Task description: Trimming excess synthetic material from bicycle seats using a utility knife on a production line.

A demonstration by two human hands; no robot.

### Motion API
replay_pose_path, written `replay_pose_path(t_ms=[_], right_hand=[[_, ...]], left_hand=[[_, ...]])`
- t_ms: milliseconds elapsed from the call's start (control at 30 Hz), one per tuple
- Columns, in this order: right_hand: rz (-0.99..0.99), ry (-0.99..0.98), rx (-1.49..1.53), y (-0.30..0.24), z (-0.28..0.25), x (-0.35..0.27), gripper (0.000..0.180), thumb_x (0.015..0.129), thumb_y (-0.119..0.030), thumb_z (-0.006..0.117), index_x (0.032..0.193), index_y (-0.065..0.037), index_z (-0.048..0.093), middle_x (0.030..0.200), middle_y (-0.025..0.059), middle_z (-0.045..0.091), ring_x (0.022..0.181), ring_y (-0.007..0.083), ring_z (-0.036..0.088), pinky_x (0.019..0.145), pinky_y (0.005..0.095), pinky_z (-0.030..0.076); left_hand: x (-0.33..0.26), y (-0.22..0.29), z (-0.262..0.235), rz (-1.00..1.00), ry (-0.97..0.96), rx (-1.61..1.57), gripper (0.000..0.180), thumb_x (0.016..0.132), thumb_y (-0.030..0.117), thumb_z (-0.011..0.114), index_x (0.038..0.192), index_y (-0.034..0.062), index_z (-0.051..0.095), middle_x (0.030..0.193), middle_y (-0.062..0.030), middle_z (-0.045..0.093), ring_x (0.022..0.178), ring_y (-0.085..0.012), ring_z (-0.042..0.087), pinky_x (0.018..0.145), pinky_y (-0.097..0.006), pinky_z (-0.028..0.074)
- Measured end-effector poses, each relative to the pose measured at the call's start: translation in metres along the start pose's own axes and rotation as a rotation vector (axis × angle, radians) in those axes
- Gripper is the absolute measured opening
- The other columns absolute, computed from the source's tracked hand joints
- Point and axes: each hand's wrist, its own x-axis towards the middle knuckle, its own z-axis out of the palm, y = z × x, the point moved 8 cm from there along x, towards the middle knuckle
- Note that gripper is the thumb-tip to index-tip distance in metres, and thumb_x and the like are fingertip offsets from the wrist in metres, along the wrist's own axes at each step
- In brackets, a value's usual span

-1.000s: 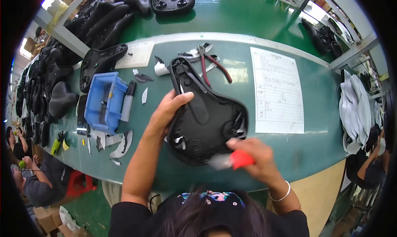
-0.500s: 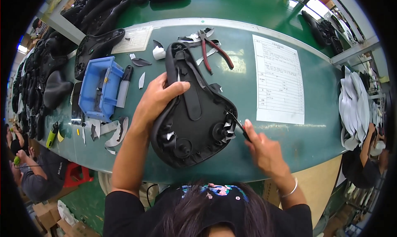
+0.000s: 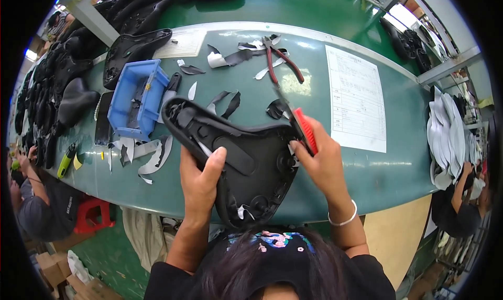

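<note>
black saddle (image 3: 238,156) in left grip (image 3: 201,184)

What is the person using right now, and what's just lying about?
In use:
- upturned black bike seat, held by the left hand
- red-handled cutter, held in the right hand

Seemingly just lying about:
- red-handled pliers
- blue bin
- printed sheet
- loose scraps
- green tool

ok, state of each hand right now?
Left hand: closed on the edge of an upturned black bicycle saddle.
Right hand: closed around a red-handled knife.
</note>
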Motion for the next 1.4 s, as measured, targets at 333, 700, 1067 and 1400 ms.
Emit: replay_pose_path(t_ms=[333,700,1067,1400], right_hand=[[0.393,-0.037,0.78,0.021,0.007,0.006,0.045,0.076,-0.004,0.065,0.118,0.0,0.051,0.082,0.0038,0.059,0.059,0.0066,0.052,0.052,0.019,0.044],[-0.314,-0.378,-0.275,-0.008,-0.037,-0.004,0.061,0.077,-0.012,0.068,0.133,-0.025,0.05,0.066,0.0009,0.054,0.055,0.0192,0.055,0.046,0.0326,0.042],[0.086,-0.274,-0.365,-0.004,-0.026,-0.109,0.06,0.082,-0.012,0.063,0.138,-0.02,0.044,0.066,0.0094,0.052,0.05,0.0287,0.053,0.046,0.0407,0.044],[-0.007,-0.215,-0.519,-0.01,-0.022,-0.052,0.05,0.084,-0.012,0.06,0.132,-0.019,0.051,0.065,0.0104,0.056,0.05,0.0295,0.054,0.046,0.036,0.04]], left_hand=[[-0.005,0.037,0.085,0.673,-0.296,0.935,0.029,0.071,0.017,0.073,0.093,0.006,0.058,0.086,-0.0086,0.057,0.081,-0.0271,0.052,0.073,-0.038,0.038],[0.007,0.008,0.108,0.507,-0.636,0.746,0.028,0.079,0.018,0.064,0.059,0.005,0.05,0.057,-0.0063,0.042,0.059,-0.0237,0.042,0.064,-0.035,0.031],[0.046,-0.017,0.033,-0.004,-0.239,-1.199,0.017,0.089,0.013,0.053,0.073,0.0089,0.05,0.075,-0.0063,0.057,0.053,-0.0042,0.041,0.052,-0.018,0.033],[0.046,0.042,0.103,1.029,-0.199,0.826,0.012,0.071,0.006,0.07,0.074,0.0027,0.058,0.06,-0.003,0.049,0.059,-0.0185,0.045,0.053,-0.033,0.036]])
